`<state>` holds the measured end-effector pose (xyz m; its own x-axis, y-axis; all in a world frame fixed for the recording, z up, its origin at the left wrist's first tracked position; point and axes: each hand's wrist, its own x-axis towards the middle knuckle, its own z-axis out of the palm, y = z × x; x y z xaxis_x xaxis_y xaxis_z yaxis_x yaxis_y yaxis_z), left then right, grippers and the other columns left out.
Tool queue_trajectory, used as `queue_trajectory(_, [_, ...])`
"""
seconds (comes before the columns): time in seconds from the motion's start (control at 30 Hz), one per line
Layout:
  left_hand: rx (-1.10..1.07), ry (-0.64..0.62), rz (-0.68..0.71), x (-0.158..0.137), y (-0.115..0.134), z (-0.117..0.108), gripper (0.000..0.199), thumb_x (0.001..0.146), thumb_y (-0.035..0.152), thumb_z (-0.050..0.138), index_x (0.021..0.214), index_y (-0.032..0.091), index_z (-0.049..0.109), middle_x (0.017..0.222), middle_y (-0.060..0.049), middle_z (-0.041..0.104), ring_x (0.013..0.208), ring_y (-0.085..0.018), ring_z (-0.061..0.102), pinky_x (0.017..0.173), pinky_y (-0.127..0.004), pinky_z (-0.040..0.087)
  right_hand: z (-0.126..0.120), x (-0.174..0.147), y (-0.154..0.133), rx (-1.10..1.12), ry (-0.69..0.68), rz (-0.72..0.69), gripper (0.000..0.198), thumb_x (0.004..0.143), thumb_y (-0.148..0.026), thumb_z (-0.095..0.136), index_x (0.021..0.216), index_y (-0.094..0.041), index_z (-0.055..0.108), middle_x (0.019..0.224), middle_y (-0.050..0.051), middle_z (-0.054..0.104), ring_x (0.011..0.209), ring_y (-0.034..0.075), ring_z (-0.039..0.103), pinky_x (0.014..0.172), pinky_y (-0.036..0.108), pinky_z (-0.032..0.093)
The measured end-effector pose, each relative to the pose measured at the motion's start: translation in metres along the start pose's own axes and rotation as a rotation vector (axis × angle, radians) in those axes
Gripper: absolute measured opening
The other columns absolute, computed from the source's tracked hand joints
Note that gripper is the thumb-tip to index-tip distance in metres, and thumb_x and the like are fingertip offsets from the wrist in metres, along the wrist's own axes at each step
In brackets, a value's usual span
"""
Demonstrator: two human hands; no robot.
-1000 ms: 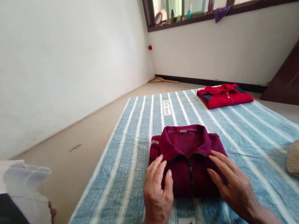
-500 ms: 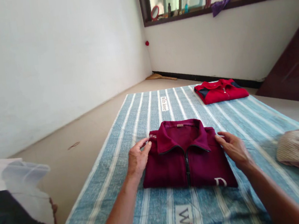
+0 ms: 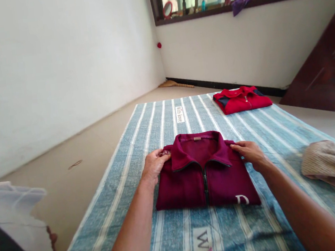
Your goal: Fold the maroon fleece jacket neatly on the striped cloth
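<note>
A maroon zip-up jacket (image 3: 181, 189), folded into a neat rectangle, lies face up with its collar away from me. Its dark zipper runs down the middle, and a white letter shows at the lower right. My left hand (image 3: 155, 165) grips the left shoulder edge, thumb on top and the other fingers along the fold, partly hidden. At the opposite shoulder, my right hand (image 3: 250, 154) pinches the edge between thumb and fingers. Beneath the jacket is a blue-and-white striped cloth (image 3: 120, 188) with "With love" lettering.
A folded red and navy jacket (image 3: 244, 100) lies at the far right of the striped cloth. A crumpled beige knitted garment (image 3: 333, 166) sits at the right. Clear plastic and dark material (image 3: 13, 242) stand at the lower left. A broom (image 3: 174, 84) lies by the far wall.
My right hand has closed in on the right shoulder edge, and my left fingers have taken a firmer hold. The whole view has shifted slightly; the jacket stays flat.
</note>
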<state>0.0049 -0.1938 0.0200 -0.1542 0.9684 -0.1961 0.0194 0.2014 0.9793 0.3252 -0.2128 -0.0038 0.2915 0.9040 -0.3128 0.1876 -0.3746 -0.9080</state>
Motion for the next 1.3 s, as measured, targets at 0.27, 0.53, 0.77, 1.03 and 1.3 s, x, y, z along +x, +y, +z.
queue_trajectory(0.27, [-0.097, 0.072, -0.038, -0.002, -0.006, -0.002, 0.031, 0.046, 0.023, 0.080, 0.071, 0.014, 0.066, 0.065, -0.003, 0.070, 0.060, -0.016, 0.064, 0.060, -0.026, 0.049, 0.001, 0.000, 0.004, -0.031, 0.031, -0.031, 0.034, 0.070, -0.039, 0.063, 0.090, -0.013, 0.071, 0.069, 0.002, 0.064, 0.055, 0.012, 0.052, 0.042, 0.020, 0.036])
queue_trajectory(0.53, [-0.143, 0.035, -0.049, -0.007, -0.008, -0.004, 0.027, 0.048, 0.024, 0.080, 0.069, 0.015, 0.067, 0.064, -0.002, 0.070, 0.057, -0.015, 0.063, 0.059, -0.026, 0.048, -0.001, -0.003, 0.005, -0.147, 0.055, -0.080, 0.048, 0.068, -0.052, 0.060, 0.093, -0.011, 0.070, 0.071, 0.006, 0.065, 0.063, 0.020, 0.058, 0.050, 0.027, 0.040])
queue_trajectory(0.77, [-0.148, 0.044, -0.025, -0.009, -0.012, -0.004, 0.024, 0.050, 0.023, 0.078, 0.070, 0.015, 0.067, 0.065, -0.002, 0.070, 0.059, -0.015, 0.063, 0.060, -0.026, 0.048, 0.014, -0.036, -0.057, -0.543, 0.438, -0.663, 0.036, 0.081, -0.044, 0.050, 0.098, -0.018, 0.068, 0.101, 0.010, 0.066, 0.086, 0.026, 0.061, 0.079, 0.036, 0.044])
queue_trajectory(1.03, [-0.092, 0.048, -0.007, -0.010, -0.014, -0.005, 0.021, 0.053, 0.023, 0.076, 0.070, 0.015, 0.068, 0.066, -0.002, 0.070, 0.062, -0.016, 0.063, 0.061, -0.026, 0.046, 0.135, -0.061, -0.151, -1.190, -0.335, -0.991, 0.026, 0.091, -0.028, 0.046, 0.093, -0.018, 0.070, 0.109, 0.009, 0.066, 0.107, 0.023, 0.055, 0.091, 0.030, 0.039])
queue_trajectory(1.3, [-0.119, 0.052, -0.042, -0.015, -0.012, -0.004, 0.017, 0.053, 0.020, 0.075, 0.066, 0.016, 0.064, 0.059, 0.001, 0.066, 0.057, -0.014, 0.060, 0.057, -0.025, 0.043, 0.184, -0.035, -0.158, -1.427, -0.505, -0.819, 0.033, 0.076, -0.037, 0.067, 0.098, -0.013, 0.071, 0.098, 0.017, 0.069, 0.095, 0.028, 0.064, 0.077, 0.031, 0.047])
